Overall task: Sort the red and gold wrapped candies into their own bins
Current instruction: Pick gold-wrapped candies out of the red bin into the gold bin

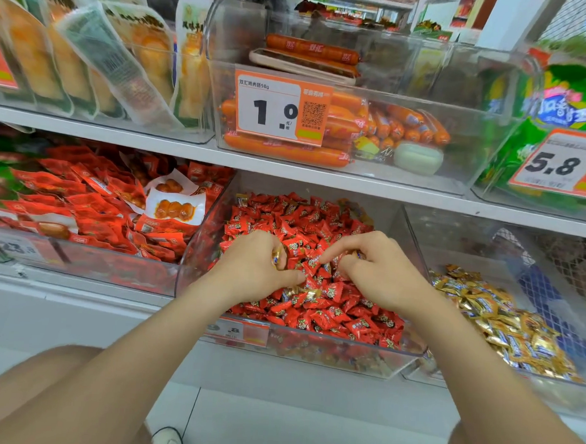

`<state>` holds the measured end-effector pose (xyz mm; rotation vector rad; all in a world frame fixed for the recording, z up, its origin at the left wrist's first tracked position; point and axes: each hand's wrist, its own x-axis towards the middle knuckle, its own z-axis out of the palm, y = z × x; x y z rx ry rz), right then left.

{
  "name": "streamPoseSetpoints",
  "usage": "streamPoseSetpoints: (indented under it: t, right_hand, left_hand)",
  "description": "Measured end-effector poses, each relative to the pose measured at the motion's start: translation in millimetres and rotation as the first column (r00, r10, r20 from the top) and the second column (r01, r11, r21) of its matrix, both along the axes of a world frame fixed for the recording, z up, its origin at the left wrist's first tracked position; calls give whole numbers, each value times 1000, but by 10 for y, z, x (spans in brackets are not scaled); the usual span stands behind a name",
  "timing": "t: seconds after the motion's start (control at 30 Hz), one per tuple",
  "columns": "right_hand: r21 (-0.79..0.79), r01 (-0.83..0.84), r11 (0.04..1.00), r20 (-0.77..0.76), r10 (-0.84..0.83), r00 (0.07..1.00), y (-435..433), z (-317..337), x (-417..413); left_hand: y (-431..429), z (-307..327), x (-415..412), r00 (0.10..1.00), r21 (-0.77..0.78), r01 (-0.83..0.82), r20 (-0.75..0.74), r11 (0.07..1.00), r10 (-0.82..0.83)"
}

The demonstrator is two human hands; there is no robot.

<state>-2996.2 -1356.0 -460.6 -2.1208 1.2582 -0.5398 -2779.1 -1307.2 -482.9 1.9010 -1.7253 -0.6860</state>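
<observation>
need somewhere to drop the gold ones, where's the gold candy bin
In the head view the gold candy bin sits at lower right, directly right of the red candy bin.

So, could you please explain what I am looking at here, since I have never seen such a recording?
No machine here: a person wears one camera on the head, looking down at their own bare hands. The left hand and right hand reach into a clear bin of red candies on a shop shelf. The left hand grips a gold candy; a gold wrapper also peeks from the right hand's curled fingers. Stray gold candies lie among the red. The neighbouring bin, to the right, holds the gold pile.
</observation>
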Motion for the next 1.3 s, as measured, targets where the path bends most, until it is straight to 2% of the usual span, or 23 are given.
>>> streamPoseSetpoints:
  t: [0.1, 0.2, 0.27, 0.37, 0.47, 0.6, 0.7, 0.77, 0.87, 0.97, 1.03, 1.13, 1.2, 1.23, 1.3]
  right_hand:
    - [-74, -68, 995, -104, 60, 993, 32, -47, 43]
    - [-194, -113, 974, -246, 63, 967, 70, -100, 137]
    - [-242, -172, 955, -381, 69, 922, 99, -130, 225]
    - [-234, -218, 948, -560, 52, 827, 101, -155, 338]
    - [-218, -249, 944, -623, 62, 780, 82, -139, 441]
    - [-160, -168, 973, -514, 63, 855, 70, -128, 412]
    - [-132, -21, 991, -292, -19, 956, 61, -52, 291]
    - [-143, 81, 986, -159, -104, 982, 63, 30, 203]
    - [-146, 213, 966, -21, -219, 976, 92, 111, 65]
    - [-100, 270, 958, 63, -265, 962, 97, 106, -99]
    - [11, 282, 959, 224, -277, 934, 109, 126, -258]
    - [271, 276, 922, 428, -372, 823, 174, 197, -593]
    - [252, 346, 904, 447, -426, 787, 165, 166, -926]
    - [170, 414, 894, 415, -446, 793, 145, 114, -1104]
    - [-20, 533, 846, 252, -511, 822, 104, 8, -1432]
  left_hand:
    - [-1, -41, 10, 995, -65, 3, 104, 998, 4]
    - [-16, -127, 51, 973, -70, 5, 230, 998, 11]
    - [-19, -156, 70, 968, -44, 24, 251, 999, -12]
    - [-31, -163, 90, 959, 2, 87, 270, 996, -84]
    - [-36, -148, 88, 947, 8, 133, 295, 991, -129]
    - [-29, -117, 88, 939, -12, 100, 331, 995, -90]
    - [-5, -105, 96, 938, -36, 72, 341, 997, -55]
    - [11, -96, 122, 951, -61, 52, 308, 997, -31]
    - [76, -45, 154, 985, -136, 23, 172, 990, 1]
    - [222, 47, 83, 999, -257, -45, 8, 965, 49]
    - [335, 107, -47, 994, -306, -72, -100, 949, 43]
    - [381, 106, -251, 986, -313, -77, -165, 947, 26]
    - [339, 56, -349, 994, -311, -86, -92, 946, 61]
    - [312, 31, -386, 997, -310, -79, -12, 947, 79]
    - [247, -26, -448, 979, -315, -18, 188, 949, 81]
